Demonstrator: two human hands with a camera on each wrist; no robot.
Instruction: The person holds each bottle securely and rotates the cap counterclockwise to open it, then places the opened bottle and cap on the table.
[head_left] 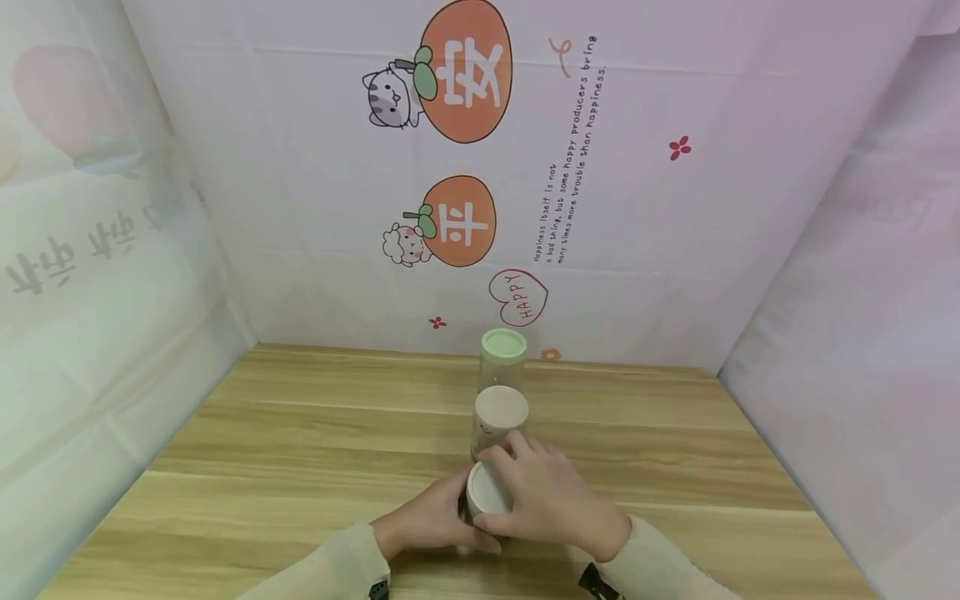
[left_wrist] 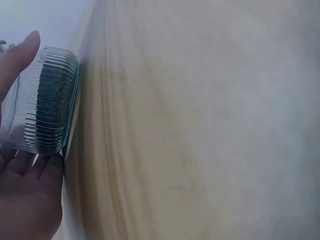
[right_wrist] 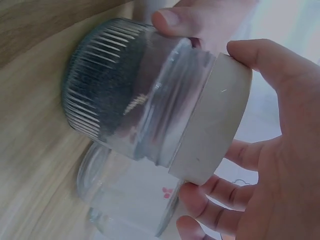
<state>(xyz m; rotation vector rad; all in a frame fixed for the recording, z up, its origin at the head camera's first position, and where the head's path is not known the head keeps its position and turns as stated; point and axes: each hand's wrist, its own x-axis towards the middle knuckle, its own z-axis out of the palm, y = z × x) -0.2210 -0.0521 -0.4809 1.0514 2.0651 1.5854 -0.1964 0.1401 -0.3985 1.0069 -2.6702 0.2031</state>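
A small glass jar (right_wrist: 115, 80) with a ribbed base and dark, fine-grained contents stands on the table near its front. My left hand (head_left: 435, 518) grips the jar's body from the left, thumb on the near side and fingers round the far side in the left wrist view. From above, my right hand (head_left: 551, 496) holds the jar's off-white lid (right_wrist: 212, 120) by its rim, between thumb and fingers. Bare glass threads show below the lid in the right wrist view, and the lid sits at the jar's mouth.
Directly behind stands a jar with a beige lid (head_left: 501, 408), and farther back a clear jar with a green lid (head_left: 503, 343). All stand in a line on the wooden table (head_left: 337, 425). Printed white cloth (head_left: 315, 208) hangs behind and along both sides.
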